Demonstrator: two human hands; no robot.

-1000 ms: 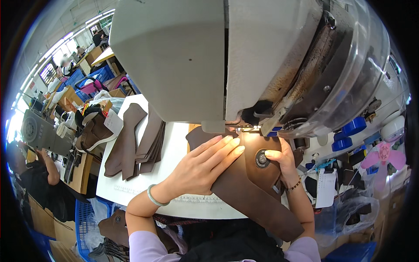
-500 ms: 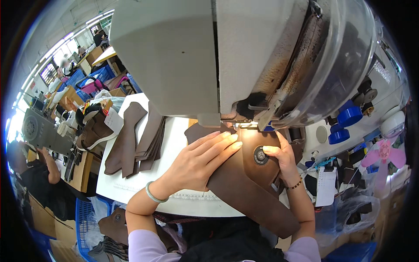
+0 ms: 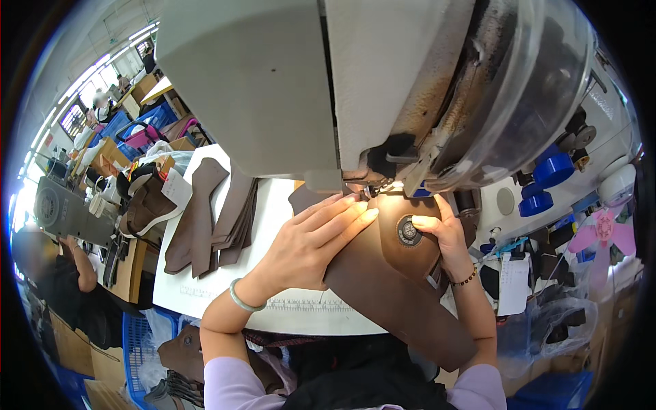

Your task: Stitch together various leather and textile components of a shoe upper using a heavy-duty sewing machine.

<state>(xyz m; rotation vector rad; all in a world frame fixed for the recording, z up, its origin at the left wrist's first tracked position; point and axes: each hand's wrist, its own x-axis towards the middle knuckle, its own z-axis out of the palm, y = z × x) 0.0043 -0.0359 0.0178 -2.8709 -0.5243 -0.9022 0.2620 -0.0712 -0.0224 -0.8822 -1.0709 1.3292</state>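
Under the lit needle area of a sewing machine (image 3: 246, 89) lies a brown leather piece with a round dark badge (image 3: 408, 231). A long brown leather strip (image 3: 403, 311) overlaps it and hangs toward me over the table's front edge. My left hand (image 3: 318, 239) rests flat on the leather just left of the needle, fingers stretched out together. On the other side my right hand (image 3: 447, 239) grips the badged leather piece (image 3: 420, 261), its thumb on top by the badge and its other fingers mostly hidden beneath. The machine head partly hides the needle.
Stacked brown leather strips (image 3: 236, 222) lie on the white table (image 3: 273, 318) to the left. Beyond them stand a brown shoe (image 3: 147, 205) and a grey machine. A blue basket (image 3: 137, 342) holds more pieces. Blue knobs (image 3: 536, 201) and a pink fan (image 3: 603, 232) are right.
The badged piece has turned slightly under the needle, its badge shifting a little. Both hands have moved slightly with the leather and keep their hold. The whole view has shifted a bit.
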